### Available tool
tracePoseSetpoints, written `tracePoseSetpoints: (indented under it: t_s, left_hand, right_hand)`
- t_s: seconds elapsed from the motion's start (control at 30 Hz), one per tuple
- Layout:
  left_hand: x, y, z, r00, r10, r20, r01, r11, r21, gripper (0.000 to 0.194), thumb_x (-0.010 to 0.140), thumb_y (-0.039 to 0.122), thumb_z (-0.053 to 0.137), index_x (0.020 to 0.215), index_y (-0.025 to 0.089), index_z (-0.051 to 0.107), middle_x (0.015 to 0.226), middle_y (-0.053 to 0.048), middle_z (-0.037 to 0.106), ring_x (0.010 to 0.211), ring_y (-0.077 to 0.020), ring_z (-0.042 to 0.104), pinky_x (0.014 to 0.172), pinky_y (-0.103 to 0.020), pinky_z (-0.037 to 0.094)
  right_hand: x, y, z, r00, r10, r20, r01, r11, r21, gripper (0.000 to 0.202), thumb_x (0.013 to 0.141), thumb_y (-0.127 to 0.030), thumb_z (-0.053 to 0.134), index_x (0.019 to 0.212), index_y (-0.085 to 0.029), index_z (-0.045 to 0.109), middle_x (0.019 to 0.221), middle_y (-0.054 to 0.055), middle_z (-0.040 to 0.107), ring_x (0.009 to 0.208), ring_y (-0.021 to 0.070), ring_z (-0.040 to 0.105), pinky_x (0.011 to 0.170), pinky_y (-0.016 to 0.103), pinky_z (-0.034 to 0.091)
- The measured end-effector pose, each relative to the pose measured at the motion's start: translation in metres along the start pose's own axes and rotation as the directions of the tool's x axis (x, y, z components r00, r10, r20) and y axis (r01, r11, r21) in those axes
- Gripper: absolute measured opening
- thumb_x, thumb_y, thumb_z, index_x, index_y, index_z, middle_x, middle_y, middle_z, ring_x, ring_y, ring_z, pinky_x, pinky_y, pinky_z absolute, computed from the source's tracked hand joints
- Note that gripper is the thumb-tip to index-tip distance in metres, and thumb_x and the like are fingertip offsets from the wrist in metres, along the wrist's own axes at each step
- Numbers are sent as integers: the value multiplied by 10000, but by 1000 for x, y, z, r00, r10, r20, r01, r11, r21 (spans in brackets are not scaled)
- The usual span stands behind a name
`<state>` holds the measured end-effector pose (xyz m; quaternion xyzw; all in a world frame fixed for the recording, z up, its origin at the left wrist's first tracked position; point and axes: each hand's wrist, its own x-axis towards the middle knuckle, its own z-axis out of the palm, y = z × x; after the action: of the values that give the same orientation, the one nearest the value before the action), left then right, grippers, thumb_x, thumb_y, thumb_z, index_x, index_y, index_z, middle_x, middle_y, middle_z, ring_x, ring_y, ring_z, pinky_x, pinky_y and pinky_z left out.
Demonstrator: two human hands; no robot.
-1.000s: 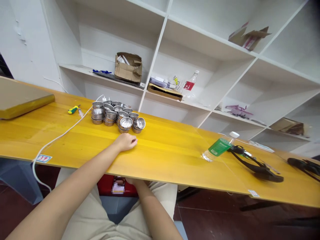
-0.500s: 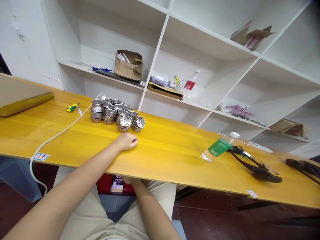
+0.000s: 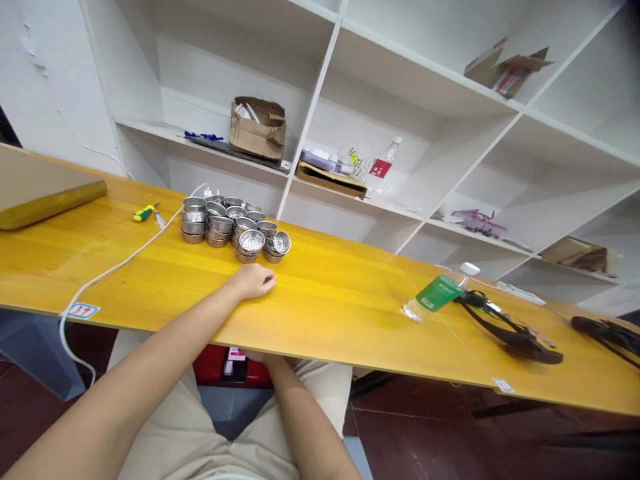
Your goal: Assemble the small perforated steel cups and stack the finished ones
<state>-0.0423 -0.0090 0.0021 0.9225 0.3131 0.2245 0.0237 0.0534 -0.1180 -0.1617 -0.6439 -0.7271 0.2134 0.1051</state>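
My left hand rests closed on the yellow table, just in front of the stacked metal strainer cups. Nothing shows in its curled fingers, though their inner side is hidden. Below the table's front edge, my right hand is mostly covered by the tabletop, beside a phone with a lit screen. The phone lies over a red surface between my legs. Whether the right fingers hold or only touch the phone cannot be made out.
A green-labelled bottle lies tilted at the right, near black straps. A white cable crosses the table's left part, past a screwdriver. White shelves with a cardboard box rise behind.
The phone's screen picture has changed from dark to partly white and pink. My left hand stays in place, and the view has shifted very slightly.
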Motion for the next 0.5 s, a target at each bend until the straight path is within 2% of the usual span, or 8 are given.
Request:
tracePoseSetpoints:
  t_s: [0.1,0.27,0.37,0.43,0.5]
  left_hand:
    - [0,0,0,1000,0,6,0,1000,9,382,949,393,469,697,208,688,703,-88,725,630,-214,627,573,-317,291]
    - [0,2,-3,1000,-2,15,2,1000,18,377,948,386,465,701,209,689,706,-86,726,644,-216,632,572,-319,280]
    - [0,2,-3,1000,-1,14,1,1000,2,376,947,385,471,694,208,685,703,-85,726,633,-211,626,576,-315,291]
    - [0,2,-2,1000,1,6,-1,1000,-4,376,948,383,473,692,208,685,701,-86,726,629,-211,626,579,-313,303]
    - [0,1,-1,1000,1,-2,-1,1000,-13,376,947,384,477,687,208,684,695,-86,724,624,-214,628,574,-314,306]
  right_hand:
    - [0,-4,-2,996,-47,-70,47,999,-4,448,922,-470,538,1323,-338,686,1489,-11,608,1363,244,552,1141,401,455]
    - [-7,-11,-13,993,-112,-26,112,994,4,438,909,-461,554,1313,-365,693,1494,-30,602,1354,255,567,1130,404,480]
    - [-8,-16,-19,989,-136,-65,135,991,-14,439,936,-437,519,1343,-374,673,1482,-44,612,1362,257,564,1168,436,446]
    - [-11,-26,-17,990,-103,-92,100,994,-40,438,954,-406,499,1355,-354,667,1465,-16,628,1349,270,579,1167,458,446]
    - [-20,-46,-8,994,-84,-73,77,993,-89,442,959,-331,476,1354,-291,672,1400,53,676,1262,288,648,1099,475,505]
